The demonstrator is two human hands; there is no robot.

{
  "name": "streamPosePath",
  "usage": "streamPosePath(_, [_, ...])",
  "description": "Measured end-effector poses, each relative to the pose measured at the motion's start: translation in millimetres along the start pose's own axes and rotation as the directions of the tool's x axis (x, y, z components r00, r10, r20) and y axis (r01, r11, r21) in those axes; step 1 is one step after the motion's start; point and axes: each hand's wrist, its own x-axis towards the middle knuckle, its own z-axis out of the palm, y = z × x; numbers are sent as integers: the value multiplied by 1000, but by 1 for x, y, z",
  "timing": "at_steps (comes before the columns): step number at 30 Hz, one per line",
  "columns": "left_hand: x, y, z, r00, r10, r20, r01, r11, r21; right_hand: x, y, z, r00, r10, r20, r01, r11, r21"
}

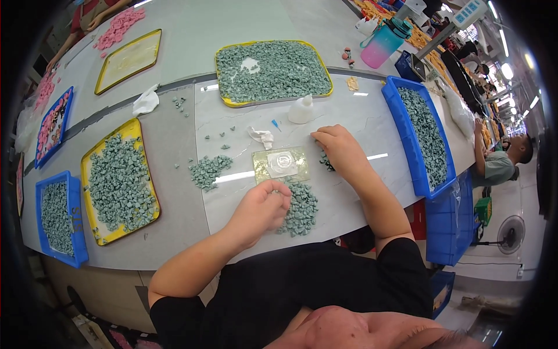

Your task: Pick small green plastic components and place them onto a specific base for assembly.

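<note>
Our left hand point(261, 206) pinches closed at the near pile of small green pieces point(299, 210), nearer than our right hand point(340, 150), which rests loosely curled, apparently empty, beyond it.

- left hand point(261, 208) curls over the small green pieces point(299, 209), hiding any it pinches;
- right hand point(340, 150) covers pieces beneath it;
- blue tray point(23, 168) at the table's left edge is cut off

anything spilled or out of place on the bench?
Minor scatter only. A few grey-green pieces lie loose on the table beside the crumpled white tissue, away from the yellow trays and the heaps near the left hand and right hand. Nothing looks damaged.
</note>
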Motion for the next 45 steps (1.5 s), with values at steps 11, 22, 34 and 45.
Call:
streamPosePath(11, [-2,7,0,967,167,-193,-185,979,-81,4,-37,-16,967,231,110,-256,896,362])
streamPosePath(22, [-1,5,1,979,153,-139,-162,985,-60,-4,-59,-20,997,45,68,-78,763,642])
streamPosePath(34, [4,-3,-5,988,127,-92,-129,992,-15,-8,-68,-13,990,-143,-1,111,764,636])
streamPosePath(45, [1,3,-2,977,188,-102,-189,982,-1,-12,-59,5,999,-43,-10,34,608,793])
